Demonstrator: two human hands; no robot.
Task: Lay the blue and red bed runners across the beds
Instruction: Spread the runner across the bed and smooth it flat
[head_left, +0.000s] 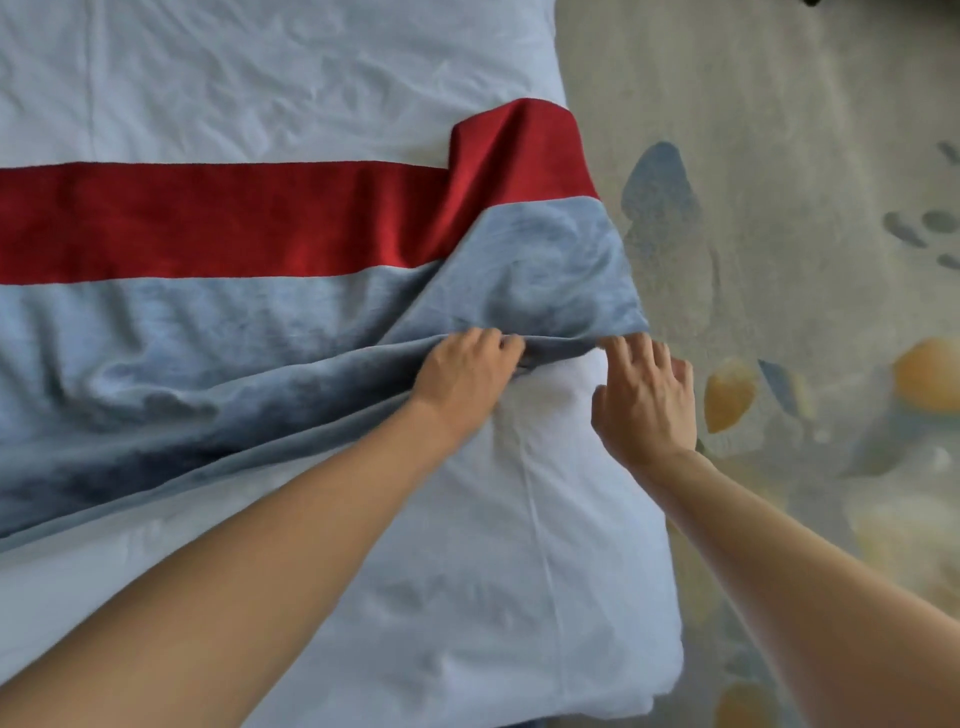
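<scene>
Patterned carpet (779, 156), pale with blue and yellow shapes, runs along the right of a bed (260, 67) dressed in a white cover. One runner (208, 312), half red and half blue along its length, lies across that bed: the red band sits toward the far side, the blue band nearer the person. At the bed's right edge the runner's end is bunched and folded back on itself, and its near blue edge slants and wrinkles instead of lying straight.

Two bare arms reach in from the near side. The left hand (467, 369) has its fingers curled over the blue edge and grips a fold of it, close to the bed's right side. The right hand (644, 395) is just beside it, nearer the bed's edge, fingers spread and loosely bent, their tips touching the same hem; whether it actually pinches the cloth cannot be told.

The step in hand looks like straightening and pulling out the end of the runner on this bed. The next move likely calls for both hands to draw the bunched end toward the carpet side so it drapes over the bed's edge, then smooth the slanted blue edge flat. No second bed is in view.
</scene>
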